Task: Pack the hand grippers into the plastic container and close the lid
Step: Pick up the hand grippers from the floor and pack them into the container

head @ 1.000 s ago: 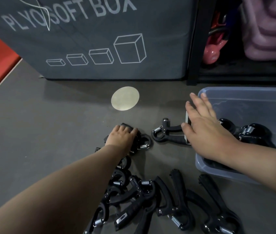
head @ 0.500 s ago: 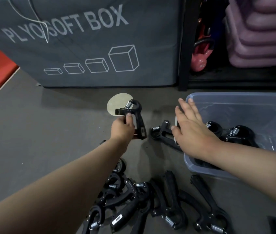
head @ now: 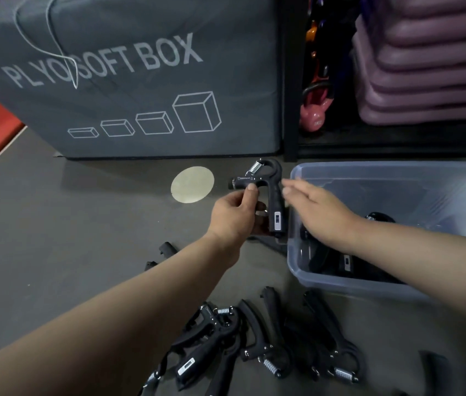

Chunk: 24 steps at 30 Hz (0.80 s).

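1. Far-left part of the floor [head: 55, 224]: grey soft box [head: 140, 90], upright against the far edge, lettered "PLYO SOFT BOX".
2. Just in front of that box: pale round patch [head: 192, 184], flat on the floor.
3. Near edge of the floor, centre: loose grippers [head: 254, 347], black with steel springs, heaped and overlapping. Count not determinable.
4. Left hand [head: 233, 215]: raised above the floor between the patch and the container, thumb and curled fingers pinching one handle of a hand gripper [head: 274, 192].
5. That hand gripper: clear of the floor, spring end uppermost, free handle pointing down, just beside the container's left wall.
6. Right hand [head: 320, 212]: fingers straight and loosely spread, holding nothing, reaching left over the container's far-left corner toward the held gripper. Fingertips blurred; contact not determinable.
7. Behind, at the far edge: pink kettlebell [head: 314, 115] in a dark rack.
8. Right part of the floor: plastic container [head: 369, 284], translucent, open at the top.
9. Inside, by its near-left corner: packed grippers [head: 346, 261], partly hidden by the right forearm.
10. Far right: stacked platforms [head: 431, 67], purple.
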{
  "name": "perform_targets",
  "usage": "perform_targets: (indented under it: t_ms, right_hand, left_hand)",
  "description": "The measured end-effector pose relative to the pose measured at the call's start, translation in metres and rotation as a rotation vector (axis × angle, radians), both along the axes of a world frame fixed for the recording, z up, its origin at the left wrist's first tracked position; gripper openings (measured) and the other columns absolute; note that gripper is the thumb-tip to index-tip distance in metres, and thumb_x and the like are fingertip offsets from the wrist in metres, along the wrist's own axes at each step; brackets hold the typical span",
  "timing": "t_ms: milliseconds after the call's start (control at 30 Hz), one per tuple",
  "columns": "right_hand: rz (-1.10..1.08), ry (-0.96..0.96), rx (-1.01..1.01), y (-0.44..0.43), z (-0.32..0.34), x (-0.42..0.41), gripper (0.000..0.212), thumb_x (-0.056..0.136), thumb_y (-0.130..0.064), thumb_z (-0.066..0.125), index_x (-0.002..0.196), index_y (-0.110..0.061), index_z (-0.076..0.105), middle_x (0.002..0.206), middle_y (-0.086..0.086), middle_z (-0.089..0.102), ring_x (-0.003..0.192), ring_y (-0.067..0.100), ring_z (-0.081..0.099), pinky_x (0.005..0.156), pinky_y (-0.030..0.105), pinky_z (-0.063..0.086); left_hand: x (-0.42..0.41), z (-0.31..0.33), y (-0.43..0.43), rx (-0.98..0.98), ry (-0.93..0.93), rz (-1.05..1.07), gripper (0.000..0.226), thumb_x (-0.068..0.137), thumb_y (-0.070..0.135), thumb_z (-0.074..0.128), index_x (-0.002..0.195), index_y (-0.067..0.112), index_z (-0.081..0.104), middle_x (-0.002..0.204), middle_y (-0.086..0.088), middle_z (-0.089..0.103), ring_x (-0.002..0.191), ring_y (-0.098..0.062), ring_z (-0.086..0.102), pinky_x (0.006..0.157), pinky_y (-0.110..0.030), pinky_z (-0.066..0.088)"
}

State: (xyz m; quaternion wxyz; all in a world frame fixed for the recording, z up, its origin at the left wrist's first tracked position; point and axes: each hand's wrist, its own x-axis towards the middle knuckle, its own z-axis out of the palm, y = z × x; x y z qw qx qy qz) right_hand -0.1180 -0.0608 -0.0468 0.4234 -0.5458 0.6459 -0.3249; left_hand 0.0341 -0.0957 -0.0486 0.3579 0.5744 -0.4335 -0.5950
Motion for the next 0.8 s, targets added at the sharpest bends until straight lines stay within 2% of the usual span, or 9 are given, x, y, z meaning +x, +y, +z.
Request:
perform_targets:
  t_ms: [133, 200, 300, 333, 400, 467, 567, 667, 800]
  right_hand:
    - [-0.035, -0.012, -0.024, 0.009, 0.010, -0.011, 0.050, 0.093, -0.045, 0.059, 0.136, -0.021, 0.052, 0.121, -0.008, 0.065, 0.106, 0.007, 0.063, 0.096, 0.027, 0.049]
    - [-0.081, 0.027, -0.034, 0.014, 0.014, -0.022, 0.031, 0.093, -0.038, 0.063, 0.119, -0.023, 0.059, 0.097, -0.009, 0.069, 0.081, 0.005, 0.065, 0.075, 0.022, 0.050]
    - [-0.121, 0.059, -0.032, 0.021, 0.013, -0.041, 0.014, 0.095, -0.026, 0.060, 0.108, -0.020, 0.061, 0.077, -0.004, 0.067, 0.058, 0.005, 0.060, 0.059, 0.027, 0.049]
    - [-0.127, 0.092, -0.028, 0.023, 0.011, -0.048, 0.016, 0.095, -0.024, 0.058, 0.109, -0.018, 0.061, 0.075, -0.002, 0.067, 0.055, 0.007, 0.059, 0.057, 0.030, 0.051]
    - [-0.148, 0.166, -0.006, 0.029, 0.007, -0.062, 0.016, 0.095, -0.023, 0.056, 0.108, -0.015, 0.061, 0.072, 0.002, 0.065, 0.053, 0.012, 0.057, 0.055, 0.035, 0.052]
    - [-0.155, 0.241, 0.045, 0.035, 0.003, -0.078, 0.013, 0.095, -0.022, 0.056, 0.101, -0.012, 0.061, 0.069, 0.006, 0.064, 0.044, 0.013, 0.054, 0.047, 0.028, 0.047]
    - [-0.093, 0.387, 0.179, 0.040, -0.008, -0.098, 0.017, 0.094, -0.022, 0.054, 0.094, -0.005, 0.060, 0.070, 0.014, 0.068, 0.036, 0.018, 0.055, 0.036, 0.023, 0.042]
    - [-0.044, 0.492, 0.312, 0.043, -0.020, -0.105, 0.022, 0.094, -0.022, 0.053, 0.092, -0.001, 0.060, 0.070, 0.015, 0.066, 0.045, 0.024, 0.060, 0.041, 0.025, 0.043]
    - [-0.020, 0.541, 0.423, 0.042, -0.029, -0.096, 0.025, 0.096, -0.021, 0.047, 0.084, -0.002, 0.057, 0.062, 0.011, 0.062, 0.041, 0.024, 0.058, 0.043, 0.021, 0.040]
  left_hand:
    - [-0.022, 0.011, 0.012, -0.041, 0.010, -0.114, 0.033, 0.103, 0.027, 0.046, 0.101, -0.001, 0.063, 0.075, -0.007, 0.068, 0.059, -0.021, 0.062, 0.057, -0.034, 0.057]
    - [-0.034, 0.016, 0.018, -0.089, -0.014, -0.183, 0.030, 0.103, 0.025, 0.044, 0.099, 0.004, 0.064, 0.069, -0.001, 0.067, 0.056, -0.014, 0.061, 0.063, -0.033, 0.057]
    - [-0.048, 0.017, 0.027, -0.287, -0.184, -0.292, 0.031, 0.102, 0.029, 0.040, 0.083, 0.013, 0.059, 0.071, 0.004, 0.059, 0.064, -0.008, 0.056, 0.067, -0.027, 0.049]
    - [-0.051, 0.012, 0.029, -0.374, -0.252, -0.334, 0.033, 0.101, 0.031, 0.038, 0.081, 0.013, 0.057, 0.076, 0.002, 0.057, 0.071, -0.010, 0.054, 0.071, -0.028, 0.046]
    - [-0.054, -0.001, 0.032, -0.480, -0.456, -0.365, 0.032, 0.098, 0.032, 0.035, 0.101, 0.016, 0.064, 0.101, -0.001, 0.059, 0.096, -0.015, 0.055, 0.091, -0.033, 0.044]
    - [-0.052, -0.008, 0.036, -0.521, -0.657, -0.342, 0.038, 0.097, 0.024, 0.038, 0.130, 0.020, 0.058, 0.128, 0.001, 0.052, 0.122, -0.019, 0.048, 0.109, -0.036, 0.036]
    - [-0.048, -0.015, 0.040, -0.588, -0.789, -0.473, 0.049, 0.098, 0.014, 0.038, 0.147, 0.017, 0.041, 0.156, 0.001, 0.032, 0.143, -0.018, 0.028, 0.119, -0.034, 0.022]
    - [-0.047, -0.021, 0.044, -0.452, -0.784, -0.569, 0.062, 0.099, 0.005, 0.030, 0.157, 0.022, 0.016, 0.163, 0.016, 0.001, 0.150, -0.007, 0.002, 0.121, -0.026, 0.004]
    - [-0.046, -0.027, 0.047, -0.478, -0.754, -0.554, 0.068, 0.096, 0.000, 0.030, 0.157, 0.022, 0.011, 0.162, 0.020, -0.002, 0.150, -0.004, -0.003, 0.123, -0.032, 0.006]
